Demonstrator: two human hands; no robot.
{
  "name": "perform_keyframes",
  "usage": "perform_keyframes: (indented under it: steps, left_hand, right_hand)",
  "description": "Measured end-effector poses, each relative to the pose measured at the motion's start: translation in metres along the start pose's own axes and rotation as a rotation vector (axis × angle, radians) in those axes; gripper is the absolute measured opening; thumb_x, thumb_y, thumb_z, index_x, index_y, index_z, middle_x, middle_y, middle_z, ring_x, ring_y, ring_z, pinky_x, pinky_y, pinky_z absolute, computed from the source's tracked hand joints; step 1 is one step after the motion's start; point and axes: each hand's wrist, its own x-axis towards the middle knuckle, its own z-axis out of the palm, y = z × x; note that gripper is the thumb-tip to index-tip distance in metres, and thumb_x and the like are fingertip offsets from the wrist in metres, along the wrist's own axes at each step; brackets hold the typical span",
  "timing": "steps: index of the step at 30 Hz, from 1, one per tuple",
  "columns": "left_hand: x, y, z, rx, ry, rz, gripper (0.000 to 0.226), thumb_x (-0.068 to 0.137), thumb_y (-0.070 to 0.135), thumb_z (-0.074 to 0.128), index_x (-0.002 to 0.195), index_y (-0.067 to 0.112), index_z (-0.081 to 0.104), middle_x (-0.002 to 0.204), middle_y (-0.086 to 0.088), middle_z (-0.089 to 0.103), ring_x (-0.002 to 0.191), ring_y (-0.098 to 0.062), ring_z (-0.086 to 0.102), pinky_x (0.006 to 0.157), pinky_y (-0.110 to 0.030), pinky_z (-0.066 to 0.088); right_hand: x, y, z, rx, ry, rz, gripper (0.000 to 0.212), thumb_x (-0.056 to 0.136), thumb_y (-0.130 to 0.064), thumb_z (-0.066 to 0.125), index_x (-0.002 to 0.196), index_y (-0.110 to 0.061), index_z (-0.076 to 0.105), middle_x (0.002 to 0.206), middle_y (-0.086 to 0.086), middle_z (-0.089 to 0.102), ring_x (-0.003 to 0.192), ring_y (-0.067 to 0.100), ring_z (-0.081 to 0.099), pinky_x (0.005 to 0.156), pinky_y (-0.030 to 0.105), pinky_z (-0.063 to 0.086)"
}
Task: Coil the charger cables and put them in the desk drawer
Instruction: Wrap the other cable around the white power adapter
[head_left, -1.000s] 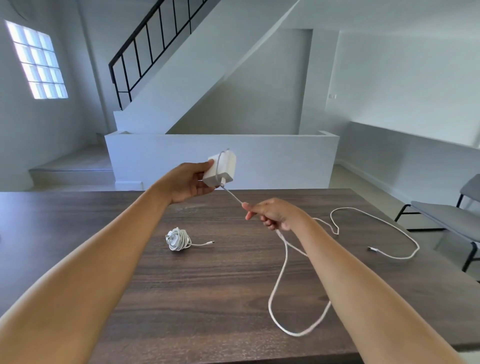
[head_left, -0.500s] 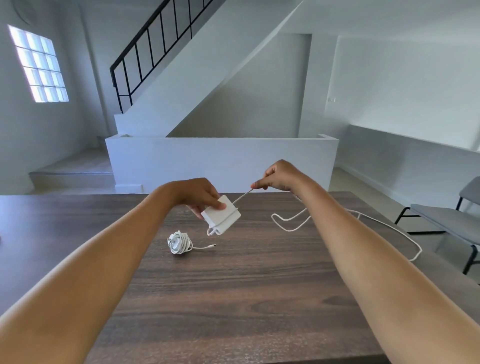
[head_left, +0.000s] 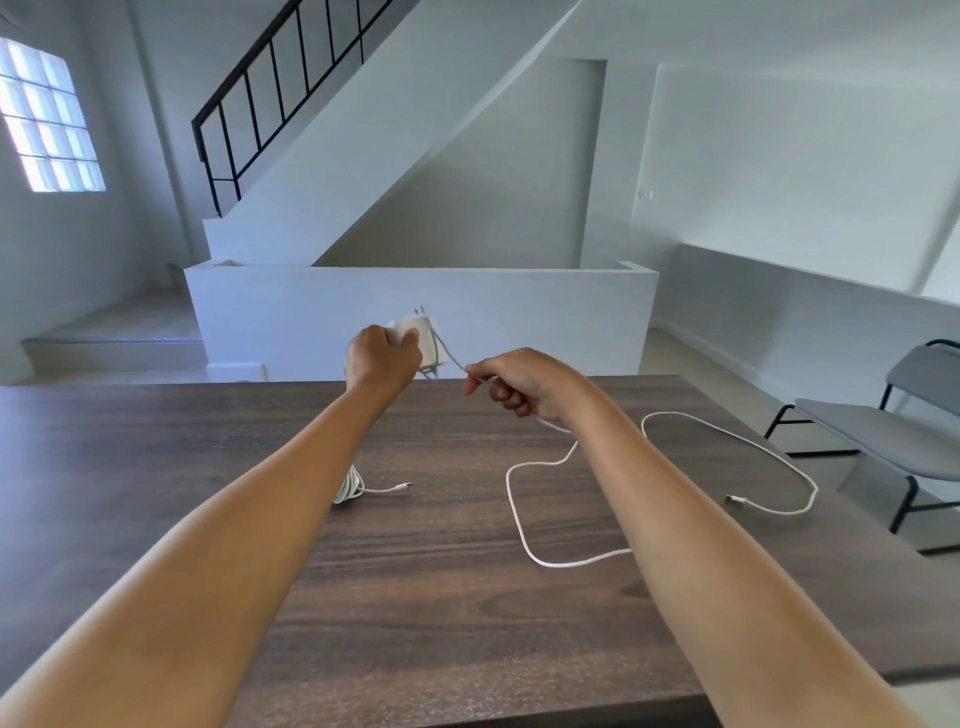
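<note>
Where cable lies, dark wooden desk (head_left: 467, 597)

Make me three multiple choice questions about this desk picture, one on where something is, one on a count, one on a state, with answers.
1. Where is the small coiled white cable bundle?
A. on the dark wooden table
B. on the grey chair
C. in the right hand

2. How many hands grip the white square charger brick?
A. none
B. one
C. two

3. What state is the long white cable in?
A. fully coiled
B. knotted
C. mostly loose on the table

Answers: 1 A, it lies on the wood beside the left forearm. 2 B, only the left hand holds it; the right hand pinches the cable. 3 C, open loops sprawl across the tabletop.
</note>
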Motion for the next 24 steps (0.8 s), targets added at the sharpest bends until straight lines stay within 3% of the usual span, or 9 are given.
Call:
perform_keyframes:
  steps: [2, 6, 8, 11, 14, 18, 21, 22, 24]
  left_hand:
    - [0.005, 0.005, -0.002, -0.258, -0.014, -0.143, 0.034, 0.088, 0.031, 0.057, 0.06, 0.012, 0.05, 0.065, -0.005, 0.059, 0.069, -0.029, 0.068, 0.071, -0.038, 0.058]
    - [0.009, 0.019, -0.01, -0.701, -0.12, -0.358, 0.022, 0.09, 0.024, 0.063, 0.086, 0.003, 0.058, 0.083, -0.01, 0.063, 0.073, -0.026, 0.069, 0.078, -0.038, 0.059]
    - [0.008, 0.023, -0.014, -0.82, -0.201, -0.392, 0.025, 0.092, 0.021, 0.061, 0.102, -0.002, 0.057, 0.09, -0.013, 0.063, 0.076, -0.025, 0.067, 0.077, -0.037, 0.059]
    - [0.006, 0.024, -0.025, -0.911, -0.346, -0.368, 0.02, 0.094, 0.02, 0.057, 0.099, 0.0, 0.057, 0.088, -0.012, 0.062, 0.072, -0.023, 0.067, 0.064, -0.03, 0.06]
    - [0.005, 0.02, -0.041, -0.892, -0.554, -0.311, 0.022, 0.096, 0.021, 0.054, 0.106, 0.002, 0.057, 0.09, -0.011, 0.063, 0.062, -0.018, 0.069, 0.055, -0.025, 0.058]
    - [0.008, 0.013, -0.055, -0.759, -0.852, -0.242, 0.027, 0.091, 0.026, 0.055, 0.109, 0.006, 0.057, 0.086, -0.007, 0.067, 0.066, -0.014, 0.068, 0.057, -0.024, 0.057]
    - [0.012, 0.008, -0.063, -0.531, -1.01, -0.155, 0.063, 0.058, 0.042, 0.085, 0.104, 0.005, 0.063, 0.085, -0.008, 0.068, 0.068, -0.014, 0.066, 0.058, -0.023, 0.057]
    - [0.014, 0.006, -0.064, -0.453, -1.045, -0.125, 0.075, 0.047, 0.047, 0.089, 0.102, 0.003, 0.064, 0.082, -0.009, 0.069, 0.065, -0.014, 0.065, 0.055, -0.022, 0.056]
    - [0.015, 0.005, -0.064, -0.3, -1.097, -0.091, 0.078, 0.044, 0.05, 0.088, 0.1, 0.001, 0.066, 0.078, -0.009, 0.069, 0.062, -0.014, 0.064, 0.052, -0.021, 0.054]
  right_hand:
    - [0.0, 0.008, 0.003, 0.043, -0.078, 0.038, 0.029, 0.095, -0.032, 0.051, 0.075, -0.017, 0.065, 0.055, -0.004, 0.029, 0.044, 0.009, 0.021, 0.042, 0.02, 0.018]
    - [-0.001, 0.024, 0.001, 0.04, -0.179, 0.063, 0.029, 0.096, -0.041, 0.049, 0.085, -0.019, 0.065, 0.058, -0.005, 0.03, 0.048, 0.008, 0.023, 0.045, 0.019, 0.02]
    - [-0.001, 0.03, 0.002, 0.027, -0.208, 0.073, 0.03, 0.096, -0.045, 0.049, 0.088, -0.02, 0.065, 0.058, -0.005, 0.031, 0.048, 0.007, 0.024, 0.046, 0.019, 0.02]
    - [0.002, 0.038, 0.002, -0.038, -0.193, 0.101, 0.039, 0.091, -0.054, 0.052, 0.089, -0.019, 0.069, 0.057, -0.006, 0.031, 0.046, 0.007, 0.025, 0.045, 0.018, 0.022]
    - [0.003, 0.042, -0.004, -0.117, -0.109, 0.086, 0.047, 0.084, -0.061, 0.057, 0.083, -0.016, 0.071, 0.056, -0.005, 0.03, 0.045, 0.008, 0.025, 0.046, 0.02, 0.023]
    - [0.002, 0.037, -0.015, -0.293, 0.13, -0.001, 0.05, 0.08, -0.06, 0.062, 0.075, -0.011, 0.072, 0.05, -0.012, 0.042, 0.05, 0.009, 0.037, 0.054, 0.021, 0.031]
    - [0.008, 0.035, -0.03, -0.323, 0.234, -0.058, 0.051, 0.074, -0.058, 0.069, 0.065, -0.008, 0.07, 0.058, -0.003, 0.053, 0.072, 0.018, 0.054, 0.076, 0.028, 0.043]
    - [0.01, 0.034, -0.035, -0.334, 0.25, -0.066, 0.05, 0.072, -0.058, 0.071, 0.061, -0.009, 0.068, 0.058, 0.0, 0.051, 0.076, 0.018, 0.055, 0.081, 0.03, 0.044]
    - [0.012, 0.026, -0.042, -0.358, 0.266, -0.077, 0.047, 0.07, -0.056, 0.075, 0.056, -0.012, 0.066, 0.059, 0.004, 0.05, 0.075, 0.017, 0.053, 0.079, 0.03, 0.044]
